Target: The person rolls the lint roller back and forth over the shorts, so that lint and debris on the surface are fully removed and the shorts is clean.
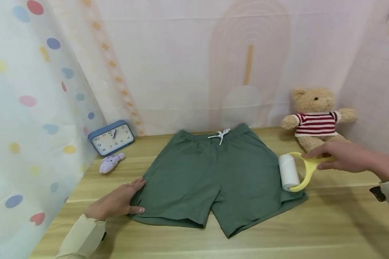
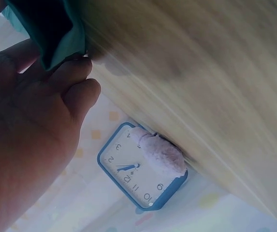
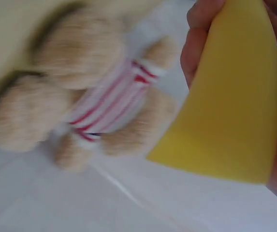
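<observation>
Green shorts [image 1: 194, 176] with a white drawstring bow [image 1: 221, 134] at the waist lie flat on the wooden table. At their left side my left hand [image 1: 120, 199] rests with thumb and fingers apart, touching the edge of the leg near the hem. In the left wrist view, fabric [image 2: 65, 38] lies against the fingers of that hand. My right hand [image 1: 347, 160] grips the yellow handle [image 3: 230, 106] of a lint roller [image 1: 289, 172]. The white roll of this lint roller is over the right edge of the shorts; whether it touches them, I cannot tell.
A teddy bear [image 1: 316, 118] in a striped sweater sits behind the right hand. At the back left stands a blue alarm clock [image 1: 111, 137], with a small lilac plush toy [image 1: 111, 163] in front. Patterned cloth [image 1: 181, 64] hangs behind the table [image 1: 265, 241].
</observation>
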Tool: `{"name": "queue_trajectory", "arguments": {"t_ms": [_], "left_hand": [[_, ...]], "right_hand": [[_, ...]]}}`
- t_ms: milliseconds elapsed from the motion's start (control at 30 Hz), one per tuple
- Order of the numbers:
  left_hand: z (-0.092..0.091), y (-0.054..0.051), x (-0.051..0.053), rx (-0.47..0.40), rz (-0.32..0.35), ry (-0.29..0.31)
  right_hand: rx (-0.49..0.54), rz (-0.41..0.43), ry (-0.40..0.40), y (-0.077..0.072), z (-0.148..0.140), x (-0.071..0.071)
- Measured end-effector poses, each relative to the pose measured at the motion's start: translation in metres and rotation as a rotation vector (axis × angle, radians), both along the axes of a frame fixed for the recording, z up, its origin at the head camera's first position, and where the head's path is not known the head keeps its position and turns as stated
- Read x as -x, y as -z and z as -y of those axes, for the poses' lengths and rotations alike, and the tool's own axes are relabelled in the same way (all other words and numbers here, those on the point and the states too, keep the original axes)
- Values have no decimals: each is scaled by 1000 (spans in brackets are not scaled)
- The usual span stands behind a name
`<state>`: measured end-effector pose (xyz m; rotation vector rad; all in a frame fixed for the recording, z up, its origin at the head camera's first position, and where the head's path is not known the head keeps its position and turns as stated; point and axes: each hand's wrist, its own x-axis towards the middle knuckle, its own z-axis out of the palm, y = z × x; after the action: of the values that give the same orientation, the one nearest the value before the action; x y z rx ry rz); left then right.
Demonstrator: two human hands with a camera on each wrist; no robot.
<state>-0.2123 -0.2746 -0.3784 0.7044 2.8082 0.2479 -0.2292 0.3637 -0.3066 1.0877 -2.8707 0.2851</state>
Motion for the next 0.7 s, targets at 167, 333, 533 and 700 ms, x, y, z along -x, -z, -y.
{"name": "queue_trajectory", "arguments": {"t_ms": [167, 333, 533, 700], "left_hand": [[-4, 0, 0, -4, -10, 8], [-1, -2, -3, -1, -5, -7], [1, -2, -3, -4, -18, 7], [0, -1, -1, 9, -14, 12]], "right_hand": [[94, -96, -24, -19, 41, -9], [85, -31, -89, -11, 144, -13], [130, 127, -275, 18, 254, -11], [103, 231, -292, 30, 304, -13]]}}
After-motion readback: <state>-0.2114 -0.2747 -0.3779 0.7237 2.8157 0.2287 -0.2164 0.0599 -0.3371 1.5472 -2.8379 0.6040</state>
